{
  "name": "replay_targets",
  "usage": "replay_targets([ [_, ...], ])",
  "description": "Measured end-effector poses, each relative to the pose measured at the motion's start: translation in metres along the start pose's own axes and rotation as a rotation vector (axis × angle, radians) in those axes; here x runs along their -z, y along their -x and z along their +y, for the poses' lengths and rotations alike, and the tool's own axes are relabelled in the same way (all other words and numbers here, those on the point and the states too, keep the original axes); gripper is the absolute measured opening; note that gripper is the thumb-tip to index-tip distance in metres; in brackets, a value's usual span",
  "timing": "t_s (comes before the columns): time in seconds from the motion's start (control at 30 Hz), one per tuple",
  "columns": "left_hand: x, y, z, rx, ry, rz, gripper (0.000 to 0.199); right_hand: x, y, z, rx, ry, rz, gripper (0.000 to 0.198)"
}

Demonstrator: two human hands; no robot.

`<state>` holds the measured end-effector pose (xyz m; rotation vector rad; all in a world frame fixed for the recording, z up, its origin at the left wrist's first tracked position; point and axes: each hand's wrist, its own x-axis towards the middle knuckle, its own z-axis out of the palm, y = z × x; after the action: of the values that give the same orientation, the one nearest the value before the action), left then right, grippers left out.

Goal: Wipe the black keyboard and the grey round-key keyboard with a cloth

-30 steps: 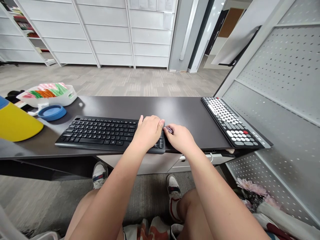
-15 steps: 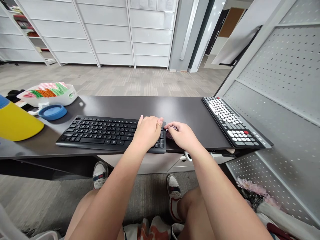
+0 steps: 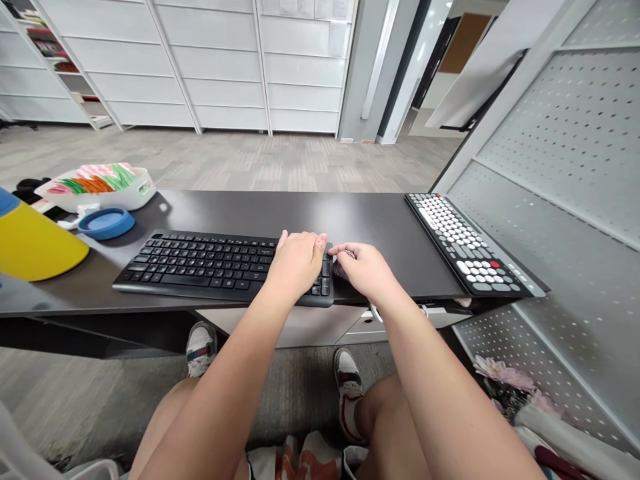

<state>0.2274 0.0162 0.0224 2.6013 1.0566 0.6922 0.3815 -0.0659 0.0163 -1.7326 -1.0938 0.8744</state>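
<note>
A black keyboard (image 3: 200, 263) lies flat near the front edge of the dark desk. Across its right part rests my left hand (image 3: 299, 261), back up, thumb and little finger apart. The other fingers bend down out of sight at the keyboard's far side, holding it. Just right of the keyboard, my right hand (image 3: 367, 269) is closed around a small dark object with a fine pinkish pattern (image 3: 341, 268). Most of that object is hidden under the palm, so its kind is unclear. The right index finger reaches to the keyboard's right end.
A second keyboard with round white and grey keys (image 3: 460, 247) lies slanted at the desk's right, beside a perforated panel (image 3: 565, 133). At the left are a blue round lid (image 3: 106, 225), a yellow container (image 3: 40, 243) and a white basket (image 3: 135, 193) with colourful contents.
Both hands keep nearly the same places. The view has shifted very slightly, and the right thumb and fingers show only a tiny difference around the patterned object.
</note>
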Motion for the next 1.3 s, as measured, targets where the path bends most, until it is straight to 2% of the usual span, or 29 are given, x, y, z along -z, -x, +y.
replay_targets([
  [0.23,-0.001,0.0,0.0,0.006,-0.006,0.003,0.055,0.002,-0.004,-0.006,-0.054,-0.123,-0.062,0.025],
  [0.43,-0.002,-0.001,-0.001,0.018,-0.008,0.004,0.057,0.01,-0.008,-0.004,-0.045,-0.096,-0.08,0.026],
  [0.63,-0.003,-0.002,-0.001,0.008,-0.02,-0.004,0.055,0.007,-0.005,-0.001,0.004,-0.25,-0.343,0.024],
  [0.7,-0.002,-0.001,-0.001,0.009,-0.026,-0.005,0.056,0.004,-0.004,-0.002,0.014,-0.224,-0.271,0.026],
  [0.8,0.0,0.0,-0.001,0.009,-0.013,-0.008,0.057,0.006,-0.003,-0.002,0.063,-0.043,-0.097,0.029],
  [0.9,0.0,0.001,-0.002,-0.005,0.007,-0.011,0.056,0.014,-0.004,0.003,0.205,0.255,0.026,0.036],
  [1.0,0.0,0.001,-0.003,-0.009,0.015,-0.009,0.053,0.017,-0.004,0.011,0.372,0.507,0.129,0.026],
  [1.1,0.0,0.001,-0.003,-0.006,0.007,-0.014,0.053,0.015,-0.003,0.016,0.52,0.629,0.186,0.01],
  [1.3,0.0,0.001,-0.001,-0.014,-0.005,-0.022,0.053,0.008,-0.003,0.017,0.663,0.782,0.196,0.016],
])
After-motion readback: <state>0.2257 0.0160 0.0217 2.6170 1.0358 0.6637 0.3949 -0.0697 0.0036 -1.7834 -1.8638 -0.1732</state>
